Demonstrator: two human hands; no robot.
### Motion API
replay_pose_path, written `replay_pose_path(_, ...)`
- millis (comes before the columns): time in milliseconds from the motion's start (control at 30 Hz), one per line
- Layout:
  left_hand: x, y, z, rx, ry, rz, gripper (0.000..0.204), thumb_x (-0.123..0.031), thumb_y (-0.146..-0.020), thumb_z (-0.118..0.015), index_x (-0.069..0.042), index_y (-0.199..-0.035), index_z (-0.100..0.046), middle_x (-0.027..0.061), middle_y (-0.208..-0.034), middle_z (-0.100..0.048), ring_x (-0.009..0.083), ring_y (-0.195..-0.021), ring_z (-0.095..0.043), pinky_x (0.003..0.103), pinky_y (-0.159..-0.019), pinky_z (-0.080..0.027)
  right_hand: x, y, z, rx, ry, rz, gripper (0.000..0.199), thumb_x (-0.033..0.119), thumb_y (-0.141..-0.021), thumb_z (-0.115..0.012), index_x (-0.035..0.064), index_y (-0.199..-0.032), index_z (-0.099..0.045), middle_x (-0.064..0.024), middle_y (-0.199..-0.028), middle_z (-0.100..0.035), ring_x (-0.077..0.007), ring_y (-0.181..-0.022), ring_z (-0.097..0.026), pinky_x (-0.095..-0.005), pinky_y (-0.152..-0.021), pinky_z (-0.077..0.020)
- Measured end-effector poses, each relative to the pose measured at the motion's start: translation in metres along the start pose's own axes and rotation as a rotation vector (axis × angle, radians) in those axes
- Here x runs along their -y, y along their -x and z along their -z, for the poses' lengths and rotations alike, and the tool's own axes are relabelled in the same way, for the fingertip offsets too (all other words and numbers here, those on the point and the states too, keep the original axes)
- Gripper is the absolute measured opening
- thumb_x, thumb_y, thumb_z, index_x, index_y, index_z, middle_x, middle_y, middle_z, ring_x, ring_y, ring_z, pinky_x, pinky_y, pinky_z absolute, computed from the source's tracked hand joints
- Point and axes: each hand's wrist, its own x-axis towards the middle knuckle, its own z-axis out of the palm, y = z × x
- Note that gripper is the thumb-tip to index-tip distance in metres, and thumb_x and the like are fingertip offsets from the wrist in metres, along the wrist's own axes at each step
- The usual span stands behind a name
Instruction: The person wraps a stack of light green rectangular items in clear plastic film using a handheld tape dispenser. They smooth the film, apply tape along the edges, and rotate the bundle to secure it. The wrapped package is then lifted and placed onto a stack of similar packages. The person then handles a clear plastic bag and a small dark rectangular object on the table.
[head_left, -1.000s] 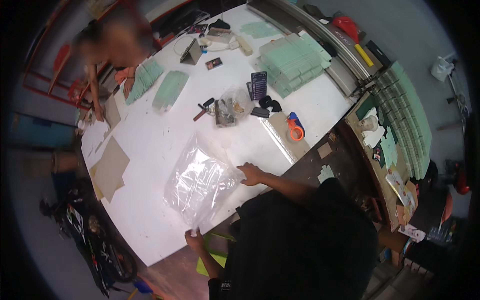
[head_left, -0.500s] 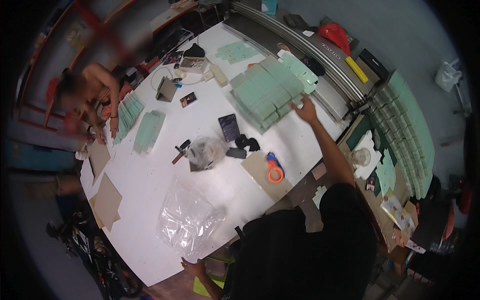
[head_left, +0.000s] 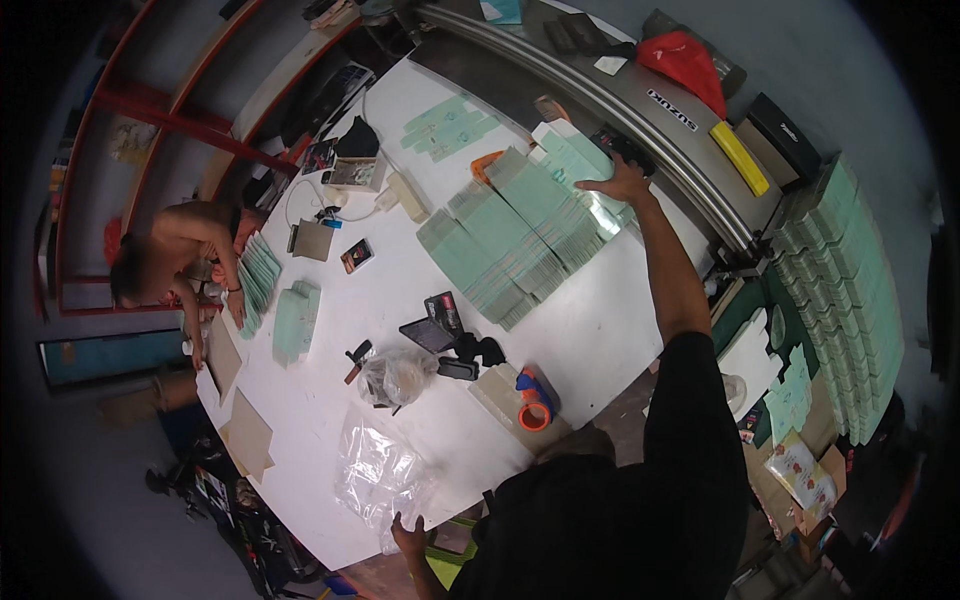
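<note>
My right hand (head_left: 622,183) reaches far across the white table (head_left: 330,380) and lies on the far end of a row of flat pale green cartons (head_left: 520,235), fingers spread over the top one. My left hand (head_left: 407,535) is at the near table edge, pinching the corner of a clear plastic bag (head_left: 375,475) that lies flat on the table. My black sleeve covers the right forearm.
Near the cartons lie an orange tape roll (head_left: 533,412), a dark phone (head_left: 428,335), a crumpled clear bag (head_left: 395,375) and cardboard sheets (head_left: 247,435). Another person (head_left: 170,255) works at the far left with green cartons (head_left: 262,280). More green stacks (head_left: 850,300) fill shelving on the right.
My right hand let go of the clear bag and stretched out across the table to the far green cartons. My left hand stays at the bag's corner.
</note>
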Motion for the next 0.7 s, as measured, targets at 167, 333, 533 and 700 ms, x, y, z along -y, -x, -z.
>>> replay_pose_path(167,-0.019,0.006,-0.021,0.12,0.018,0.129,0.074,-0.031,-0.078,-0.087,0.003,-0.136,-0.056,0.0278,-0.127,-0.061,0.0432,-0.115,-0.061,0.048,-0.099,-0.052,0.028,0.007,0.001,0.029,0.069,0.092,0.129,0.067,-0.057,-0.083,-0.0013,-0.153,-0.032,-0.0347,-0.145,-0.045,-0.0458,-0.13,-0.055,-0.0515,-0.111,-0.0429)
replay_pose_path(333,-0.082,-0.024,-0.054,0.191,0.089,-0.147,0.067,-0.03,-0.083,-0.084,0.003,-0.135,-0.058,0.0277,-0.127,-0.063,0.0421,-0.113,-0.064,0.047,-0.098,-0.053,0.037,0.028,-0.018,-0.043,-0.016,0.186,0.112,0.047,-0.066,-0.081,-0.0034,-0.15,-0.027,-0.0323,-0.135,-0.051,-0.0461,-0.126,-0.056,-0.0514,-0.104,-0.0496)
replay_pose_path(533,-0.203,-0.045,-0.066,0.288,0.216,-0.389,0.06,-0.027,-0.086,-0.081,0.005,-0.132,-0.06,0.0277,-0.127,-0.064,0.0397,-0.117,-0.064,0.045,-0.1,-0.052,0.038,0.027,-0.013,0.029,-0.052,0.221,0.13,0.06,-0.062,-0.084,-0.0035,-0.156,-0.021,-0.0343,-0.142,-0.045,-0.0461,-0.134,-0.049,-0.0515,-0.11,-0.0446)
replay_pose_path(700,-0.322,-0.047,-0.063,0.412,0.224,-0.617,0.059,-0.026,-0.09,-0.078,0.004,-0.136,-0.058,0.0263,-0.129,-0.065,0.0392,-0.117,-0.065,0.046,-0.101,-0.051,0.063,0.049,-0.011,0.077,0.106,0.189,0.163,0.085,-0.046,-0.082,-0.0026,-0.16,-0.006,-0.0362,-0.159,-0.023,-0.0469,-0.15,-0.026,-0.0605,-0.118,-0.0296)
